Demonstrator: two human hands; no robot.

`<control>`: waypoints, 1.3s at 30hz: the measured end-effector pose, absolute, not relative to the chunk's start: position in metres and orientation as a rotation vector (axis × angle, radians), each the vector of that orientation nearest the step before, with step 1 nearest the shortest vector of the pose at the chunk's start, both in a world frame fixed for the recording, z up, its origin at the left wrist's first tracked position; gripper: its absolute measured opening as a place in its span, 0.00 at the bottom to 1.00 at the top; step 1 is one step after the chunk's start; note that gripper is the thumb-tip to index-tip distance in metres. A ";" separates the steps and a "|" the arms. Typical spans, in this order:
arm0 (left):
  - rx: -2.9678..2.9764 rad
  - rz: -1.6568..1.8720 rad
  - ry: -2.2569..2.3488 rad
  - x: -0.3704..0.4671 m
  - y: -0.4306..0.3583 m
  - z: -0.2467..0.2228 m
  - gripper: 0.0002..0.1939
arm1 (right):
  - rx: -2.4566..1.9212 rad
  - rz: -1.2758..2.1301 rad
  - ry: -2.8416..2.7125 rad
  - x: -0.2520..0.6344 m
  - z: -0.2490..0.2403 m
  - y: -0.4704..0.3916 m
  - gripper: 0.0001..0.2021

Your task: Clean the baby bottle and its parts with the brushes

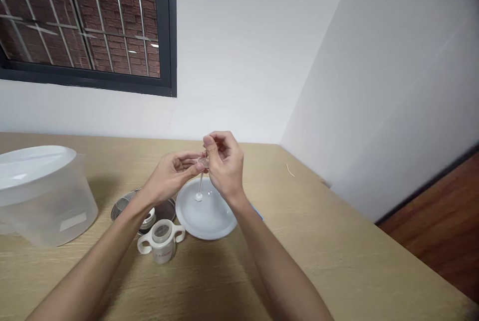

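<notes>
Above a white bowl, my left hand pinches a small clear round piece between thumb and fingers. Close beside it, my right hand is closed on the upper end of a thin straw-like tube. The tube passes down by the clear piece; whether it runs through it I cannot tell. At its lower end a white round tip hangs over the bowl. A white two-handled cup stands upright in front, left of the bowl.
Behind the cup lies a dark round tray with a white ring-shaped part on it, partly hidden by my left forearm. A large translucent lidded tub stands at left. A thin pale strip lies at right, near the wall.
</notes>
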State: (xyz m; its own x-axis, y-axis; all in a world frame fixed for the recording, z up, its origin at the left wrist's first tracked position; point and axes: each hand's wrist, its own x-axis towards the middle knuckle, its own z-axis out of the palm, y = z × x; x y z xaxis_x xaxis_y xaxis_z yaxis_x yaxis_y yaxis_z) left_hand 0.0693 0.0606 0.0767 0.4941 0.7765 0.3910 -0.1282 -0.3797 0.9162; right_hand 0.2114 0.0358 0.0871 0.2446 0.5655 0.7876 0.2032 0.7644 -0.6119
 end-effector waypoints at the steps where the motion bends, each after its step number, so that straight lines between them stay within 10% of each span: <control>1: 1.679 1.077 0.555 0.069 0.060 0.076 0.24 | -0.708 0.282 -1.329 0.212 0.087 0.036 0.07; 39: 1.904 0.840 0.636 0.065 0.047 0.085 0.20 | -0.650 0.226 -1.185 0.221 0.103 0.028 0.07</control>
State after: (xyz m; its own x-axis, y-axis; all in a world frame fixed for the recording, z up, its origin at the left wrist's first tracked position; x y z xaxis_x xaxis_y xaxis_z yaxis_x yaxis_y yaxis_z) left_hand 0.0652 0.0473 0.0846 0.6321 0.7188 0.2896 0.0839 -0.4350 0.8965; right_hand 0.2211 0.0277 0.1029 0.3796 0.4903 0.7846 0.1670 0.7978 -0.5794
